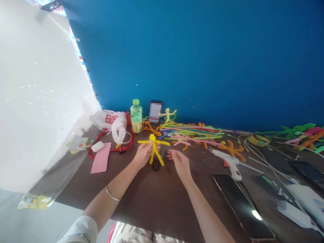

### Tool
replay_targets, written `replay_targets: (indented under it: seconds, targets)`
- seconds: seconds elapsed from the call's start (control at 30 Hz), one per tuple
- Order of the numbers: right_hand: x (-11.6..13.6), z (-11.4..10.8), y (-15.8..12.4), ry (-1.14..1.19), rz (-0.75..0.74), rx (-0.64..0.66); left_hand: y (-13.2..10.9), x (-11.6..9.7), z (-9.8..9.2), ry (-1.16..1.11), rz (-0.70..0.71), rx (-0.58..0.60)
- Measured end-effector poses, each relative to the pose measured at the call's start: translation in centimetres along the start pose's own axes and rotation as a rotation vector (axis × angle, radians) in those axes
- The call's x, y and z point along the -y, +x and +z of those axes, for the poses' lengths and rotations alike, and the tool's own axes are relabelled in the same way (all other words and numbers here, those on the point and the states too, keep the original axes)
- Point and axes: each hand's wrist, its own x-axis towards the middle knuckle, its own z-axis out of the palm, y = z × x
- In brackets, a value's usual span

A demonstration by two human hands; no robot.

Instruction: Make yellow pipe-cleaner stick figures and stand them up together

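Note:
A yellow pipe-cleaner figure [153, 145] with a round head and spread arms and legs stands upright, pinched at its body in my left hand [143, 156]. To its right is my right hand [179, 163], its fingers loosely curled towards the figure and apart from it, with nothing visible in them. Behind the figure's legs, dark-handled scissors [156, 165] lie on the table, partly hidden. Beyond my hands is a bundle of coloured pipe cleaners [194, 131]. A pale yellow pipe-cleaner figure [167, 115] leans near a propped phone [155, 113].
A green-capped bottle [136, 118] and a white plastic bag [108, 120] stand at the back left. Pink paper [101, 160] lies left. On the right are a glue gun [229, 163], a large phone [243, 206], cables and a white charger [295, 214]. A blue wall [202, 60] rises behind.

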Motion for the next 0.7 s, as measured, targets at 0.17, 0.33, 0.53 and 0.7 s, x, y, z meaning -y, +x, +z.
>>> replay_targets:
  seconds: [0.17, 0.33, 0.53, 0.7]
  targets:
    - [1.0, -0.7, 0.1, -0.075, -0.054, -0.102, -0.3, 0.1, 0.1, 0.04, -0.089, 0.058]
    - [2.5, 0.4, 0.4, -0.114, -0.058, 0.1, -1.1, 0.2, 0.3, 0.23, -0.159, 0.192]
    - [5.1, 0.1, 2.1, -0.228, -0.064, 0.172, -1.1, -0.5, 0.4, 0.231, -0.131, 0.209]
    - [9.7, -3.6, 7.1, -0.346, -0.102, -0.115, 0.4, -1.0, -0.8, -0.01, 0.028, -0.06]
